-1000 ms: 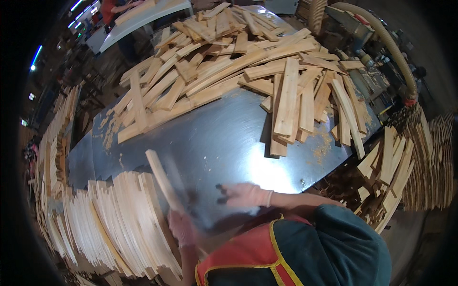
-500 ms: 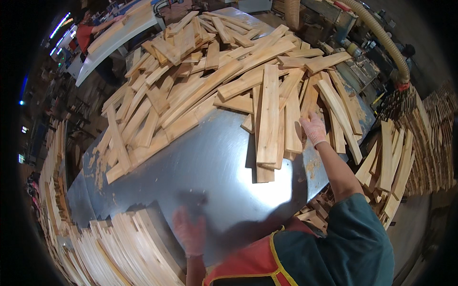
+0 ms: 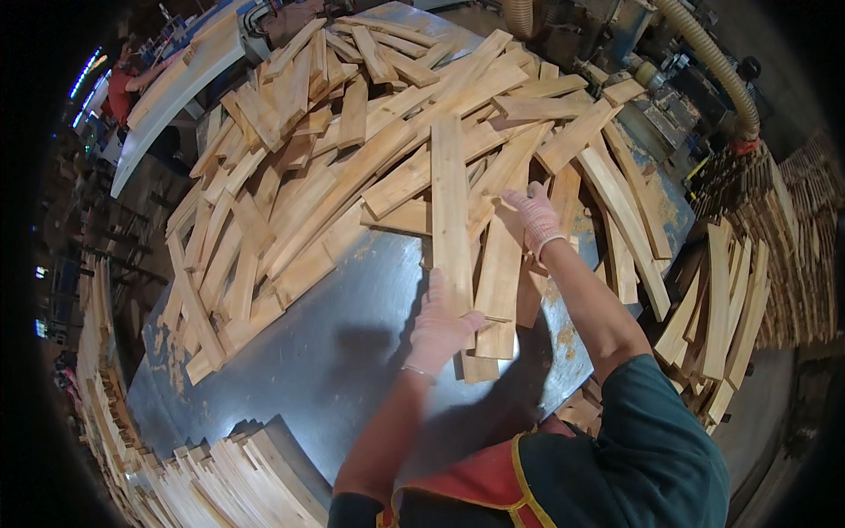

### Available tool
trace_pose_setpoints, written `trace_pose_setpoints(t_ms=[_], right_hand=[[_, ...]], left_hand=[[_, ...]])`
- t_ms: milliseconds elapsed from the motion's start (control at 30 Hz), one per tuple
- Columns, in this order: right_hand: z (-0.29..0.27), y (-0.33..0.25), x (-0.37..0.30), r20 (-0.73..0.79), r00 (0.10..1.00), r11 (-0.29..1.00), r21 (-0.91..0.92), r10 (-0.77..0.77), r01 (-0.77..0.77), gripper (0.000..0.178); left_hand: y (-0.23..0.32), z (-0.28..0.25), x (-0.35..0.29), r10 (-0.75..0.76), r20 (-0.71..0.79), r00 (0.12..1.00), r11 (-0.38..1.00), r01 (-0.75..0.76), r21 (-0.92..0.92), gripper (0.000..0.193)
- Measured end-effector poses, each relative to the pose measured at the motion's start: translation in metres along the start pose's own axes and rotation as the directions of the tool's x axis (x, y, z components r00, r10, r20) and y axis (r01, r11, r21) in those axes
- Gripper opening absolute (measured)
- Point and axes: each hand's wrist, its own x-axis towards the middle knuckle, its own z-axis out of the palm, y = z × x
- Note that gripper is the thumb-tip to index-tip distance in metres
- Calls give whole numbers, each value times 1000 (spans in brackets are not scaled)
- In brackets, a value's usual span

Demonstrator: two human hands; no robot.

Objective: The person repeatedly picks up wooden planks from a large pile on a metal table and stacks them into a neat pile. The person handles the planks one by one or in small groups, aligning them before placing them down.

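My left hand (image 3: 440, 333), in a pale pinkish glove, holds the near end of a long wooden board (image 3: 451, 211), its thumb across the end and its fingers along the left edge. Further right, my right hand (image 3: 537, 222), gloved likewise, has its fingers over the right edge of another wooden board (image 3: 500, 268); its fingertips are partly hidden. Both boards lie side by side, pointing away from me, on top of other boards at the front of a big loose pile (image 3: 352, 194). The pile rests on a shiny metal table (image 3: 352, 304).
A row of upright-set wooden strips (image 3: 229, 480) stands at the near left. Right of the table are more loose boards (image 3: 717, 299) and tall wood stacks (image 3: 792, 238). A ribbed hose (image 3: 722, 70) hangs at the far right. A person in red (image 3: 123, 88) works at a far-left table.
My left hand has moved up and right from the table's near edge onto a board's end. My right hand has shifted left and away from me. The front boards have shifted left, and the view has turned slightly.
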Motion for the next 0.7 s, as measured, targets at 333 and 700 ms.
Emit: trace_pose_setpoints(t_ms=[333,700], right_hand=[[38,56,-225,314,937,902,343,153,-262,53],[87,172,-436,716,568,914,-314,406,-256,56]], left_hand=[[-153,-4,-173,308,178,935,573,-33,-819,100],[-291,84,-386,-752,-277,598,658,706,-262,66]])
